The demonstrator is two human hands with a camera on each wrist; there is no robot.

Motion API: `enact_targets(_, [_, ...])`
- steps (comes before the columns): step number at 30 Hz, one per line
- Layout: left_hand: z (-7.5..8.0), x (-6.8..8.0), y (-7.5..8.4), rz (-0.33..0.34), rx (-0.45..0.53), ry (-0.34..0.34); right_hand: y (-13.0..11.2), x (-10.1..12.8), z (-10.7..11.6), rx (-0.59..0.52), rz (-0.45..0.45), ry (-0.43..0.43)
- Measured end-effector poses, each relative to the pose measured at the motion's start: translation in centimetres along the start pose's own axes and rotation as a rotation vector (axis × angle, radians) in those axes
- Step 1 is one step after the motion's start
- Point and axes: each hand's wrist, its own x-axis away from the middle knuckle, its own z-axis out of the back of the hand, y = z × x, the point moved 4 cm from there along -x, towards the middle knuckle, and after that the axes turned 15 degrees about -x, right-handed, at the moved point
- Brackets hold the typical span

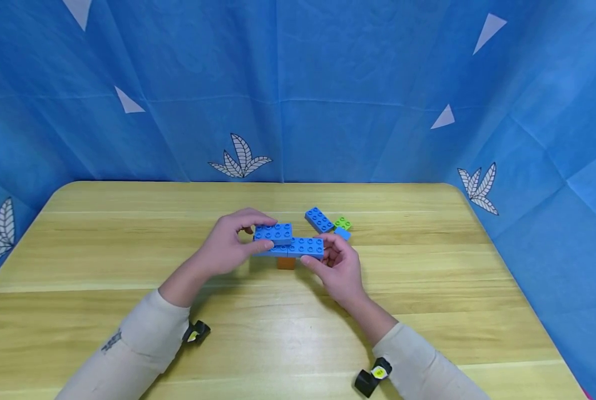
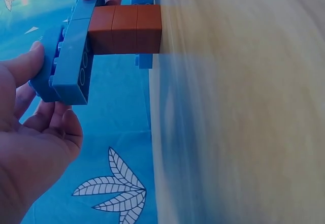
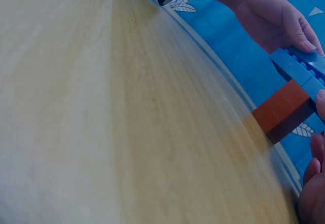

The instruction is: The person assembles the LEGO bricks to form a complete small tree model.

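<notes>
While the left hand [image 1: 226, 244] pinches the upper blue brick [image 1: 273, 232] with curled fingers, the right hand [image 1: 339, 266] grips the long blue brick [image 1: 305, 246] beneath it, atop an orange brick stack [image 1: 286, 263] standing mid-counter [image 1: 128, 233].

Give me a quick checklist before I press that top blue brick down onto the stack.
1. Left hand grips the top blue brick: ok.
2. Right hand holds the long blue brick beneath: ok.
3. Orange column stands on the table: ok.
4. Top brick fully seated on the studs: cannot tell.
5. Loose blue brick and green brick lie apart from the stack: ok.
</notes>
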Motion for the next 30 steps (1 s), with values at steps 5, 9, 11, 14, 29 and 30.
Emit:
enact_targets(5, [-0.4, 0.1, 0.3, -0.039, -0.011, -0.032, 0.0, 0.0, 0.0, 0.001, 0.009, -0.001])
enact_targets(9, [-0.6, 0.1, 0.5, -0.055, 0.001, -0.044, 0.0, 0.0, 0.0, 0.005, 0.010, -0.002])
enact_targets(11, [-0.7, 0.1, 0.5, -0.055, 0.017, -0.042, 0.0, 0.0, 0.0, 0.008, 0.012, -0.004])
enact_targets(14, [-0.9, 0.0, 0.5, -0.042, 0.031, -0.027, 0.0, 0.0, 0.0, 0.010, 0.014, -0.007])
enact_targets(29, [-1.5, 0.2, 0.6, 0.012, 0.044, 0.012, 0.0, 0.0, -0.1, 0.036, 0.003, 0.003])
enact_targets(30, [-1.6, 0.2, 0.5, 0.022, 0.051, 0.010, 0.0, 0.0, -0.1, 0.037, 0.002, 0.003])
